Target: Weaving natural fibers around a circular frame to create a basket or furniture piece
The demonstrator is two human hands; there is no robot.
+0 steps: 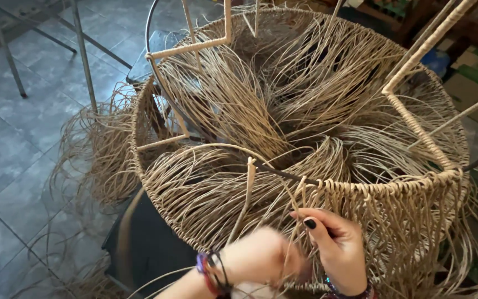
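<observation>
A large round frame [137,138] wrapped in tan cord fills the view, with several long loose tan fibre strands [233,105] draped across its middle. A row of knots [377,188] runs along the near rim, and strands hang down below it. My right hand [338,249], with dark nails, pinches strands just under the left end of that knotted row. My left hand [261,256] is blurred, close beside the right hand, with its fingers closed around strands that run up to the rim. Bracelets [212,271] sit on my left wrist.
Cord-wrapped rods [416,58] rise from the frame at the right and back left. Loose strands [92,155] spill onto the grey tiled floor [12,144] at the left. Thin metal legs [83,55] stand at the upper left. A dark object [145,243] lies under the frame.
</observation>
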